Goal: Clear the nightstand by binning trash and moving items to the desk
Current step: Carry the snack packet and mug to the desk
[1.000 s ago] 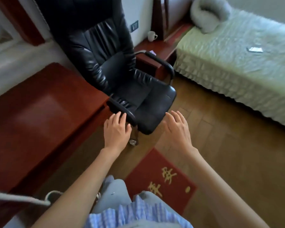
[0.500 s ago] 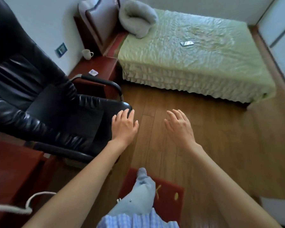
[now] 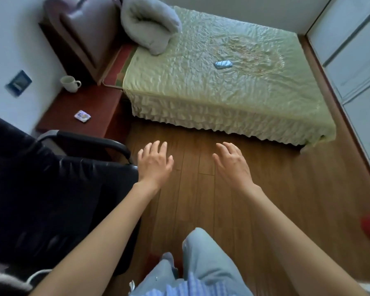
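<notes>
Both hands are held out over the wooden floor (image 3: 233, 210), palms down and fingers spread, and they hold nothing. The left hand (image 3: 154, 163) is just beside the front edge of the black chair (image 3: 51, 189); the right hand (image 3: 233, 165) is apart from it, over bare floor. The nightstand (image 3: 98, 107) stands between the chair and the bed (image 3: 222, 92), against the wall. On it a white mug (image 3: 69, 83) stands upright at the back edge, near the wall. A small colourful packet (image 3: 83, 116) lies flat near the front edge, well apart from the mug. A phone (image 3: 223, 64) lies on the green bed cover, near the middle. A rolled grey blanket (image 3: 150, 22) lies at the head of the bed.
</notes>
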{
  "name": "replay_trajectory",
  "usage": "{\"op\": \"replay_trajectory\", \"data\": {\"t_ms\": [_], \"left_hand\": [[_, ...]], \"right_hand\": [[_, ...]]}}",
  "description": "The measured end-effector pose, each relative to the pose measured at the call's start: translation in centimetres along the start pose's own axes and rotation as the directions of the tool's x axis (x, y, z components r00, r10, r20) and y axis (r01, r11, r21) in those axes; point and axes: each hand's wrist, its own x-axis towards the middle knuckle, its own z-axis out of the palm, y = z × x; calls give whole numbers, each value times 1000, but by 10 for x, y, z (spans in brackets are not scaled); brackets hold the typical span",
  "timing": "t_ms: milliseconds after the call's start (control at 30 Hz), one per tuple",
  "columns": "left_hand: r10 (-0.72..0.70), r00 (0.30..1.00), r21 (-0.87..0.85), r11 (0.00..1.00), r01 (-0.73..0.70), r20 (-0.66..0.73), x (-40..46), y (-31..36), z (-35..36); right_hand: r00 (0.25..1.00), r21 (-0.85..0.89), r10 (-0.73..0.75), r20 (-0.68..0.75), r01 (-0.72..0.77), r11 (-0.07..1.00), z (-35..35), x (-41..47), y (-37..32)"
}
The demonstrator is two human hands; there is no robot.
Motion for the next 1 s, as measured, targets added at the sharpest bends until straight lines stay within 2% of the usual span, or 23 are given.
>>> {"op": "replay_trajectory", "data": {"t_ms": [233, 500, 733, 933, 1000], "left_hand": [[-105, 995, 4, 995, 105, -3, 111, -10, 24], [-239, 961, 1, 970, 241, -137, 249, -16, 23], [-426, 889, 38, 898, 438, -168, 320, -78, 14], [-535, 823, 59, 831, 554, -193, 376, -159, 5], [-590, 781, 38, 793, 608, -205, 389, -184, 1]], "right_hand": [[994, 18, -75, 82, 73, 997, 13, 133, 9], [954, -12, -256, 157, 261, 965, 15, 316, -5], [861, -29, -428, 277, 452, 891, 54, 435, -71], [773, -26, -542, 329, 581, 813, 99, 512, -158], [744, -34, -569, 350, 618, 786, 112, 533, -189]]}}
